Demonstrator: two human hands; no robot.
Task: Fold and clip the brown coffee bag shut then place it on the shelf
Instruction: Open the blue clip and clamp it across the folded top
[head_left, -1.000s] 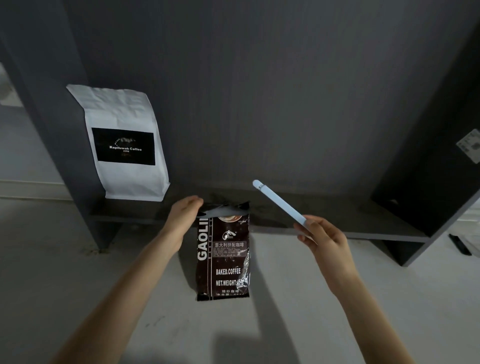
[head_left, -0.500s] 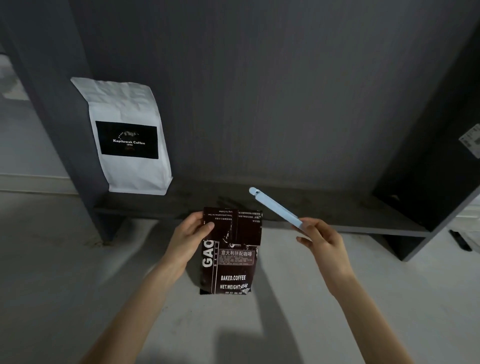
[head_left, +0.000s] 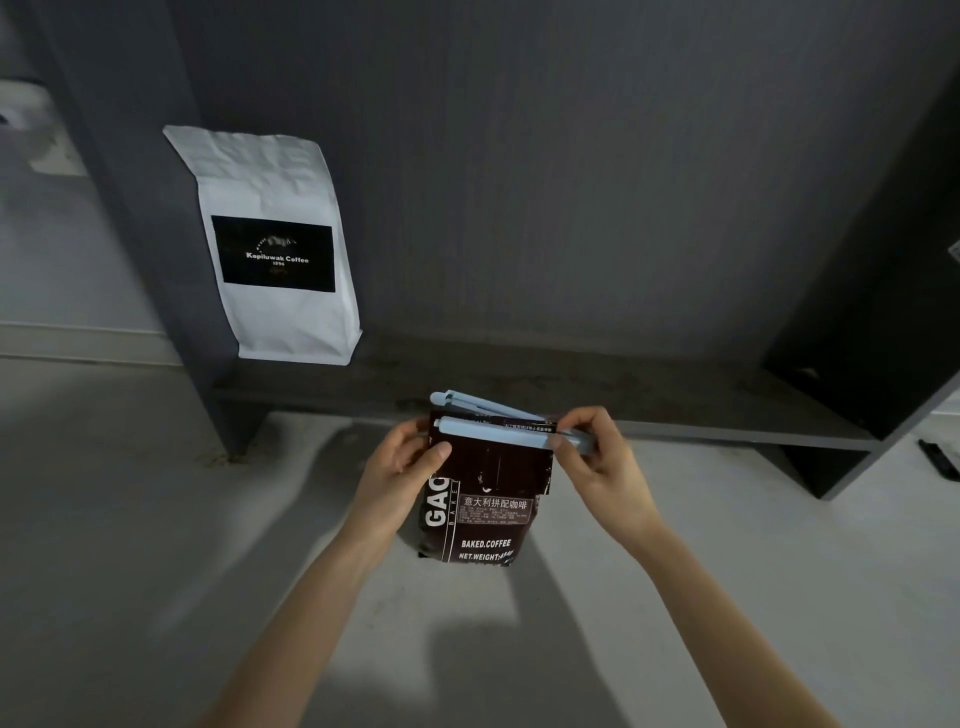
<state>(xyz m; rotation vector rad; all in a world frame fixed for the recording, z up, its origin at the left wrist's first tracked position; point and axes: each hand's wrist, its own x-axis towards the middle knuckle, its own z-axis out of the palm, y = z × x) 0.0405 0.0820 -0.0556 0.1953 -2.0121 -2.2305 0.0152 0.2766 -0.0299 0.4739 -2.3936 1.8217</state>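
Observation:
The brown coffee bag (head_left: 483, 499) stands upright on the pale floor in front of the dark shelf (head_left: 571, 395), its top folded down toward me. My left hand (head_left: 400, 467) grips the bag's upper left edge at the fold. A pale blue sealing clip (head_left: 498, 423) lies across the folded top, its two arms spread apart at the left end, one in front of the fold and one behind. My right hand (head_left: 592, 457) pinches the clip's right end beside the bag's top right corner.
A white coffee bag (head_left: 275, 249) with a black label stands at the shelf's left end against the side panel (head_left: 135, 208). The shelf's right side panel (head_left: 872, 338) rises at the right. A small dark object (head_left: 937, 460) lies on the floor far right.
My right hand has brought the clip down and left from mid-air onto the bag's folded top. The clip's arms are now spread apart over the fold. My left hand keeps hold of the bag's top.

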